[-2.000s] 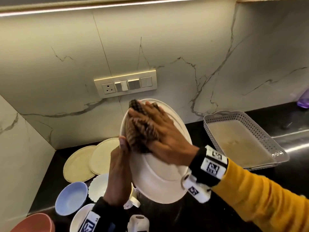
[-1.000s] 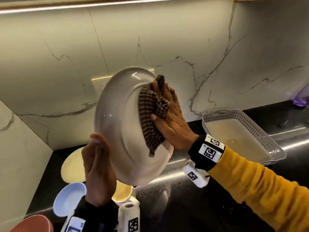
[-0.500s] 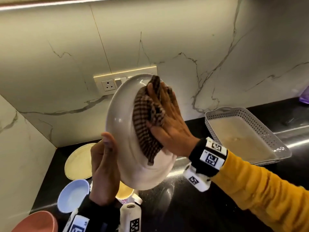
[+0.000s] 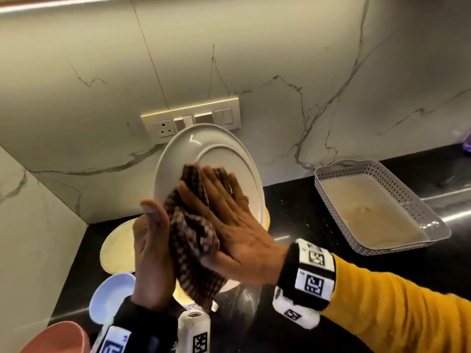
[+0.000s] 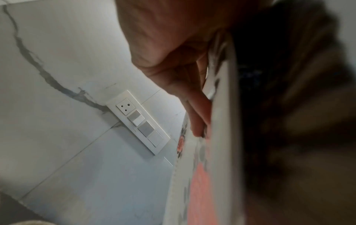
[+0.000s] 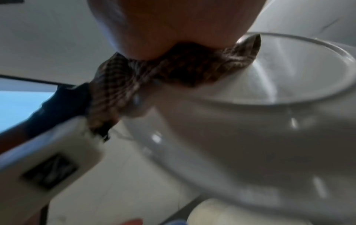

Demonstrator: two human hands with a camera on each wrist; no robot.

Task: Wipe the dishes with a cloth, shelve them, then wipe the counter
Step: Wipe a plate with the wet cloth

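Plate (image 4: 224,159) stands on edge above the counter, its lower rim gripped by left hand (image 4: 150,253); right hand (image 4: 229,225) presses cloth (image 4: 193,240) flat under 4 straight fingers (image 4: 211,184). Best sweep outward beyond the fingertips, steadily.

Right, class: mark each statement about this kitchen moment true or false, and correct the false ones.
1. The right hand presses a checked cloth against the white plate. True.
2. The plate lies flat on the counter. False: the left hand holds it up, tilted on edge.
3. The perforated tray sits on the black counter, right of the plate. True.
4. The cloth is plain white. False: it is brown checked.
5. The blue bowl is stacked inside the tray. False: it sits on the counter, lower left.
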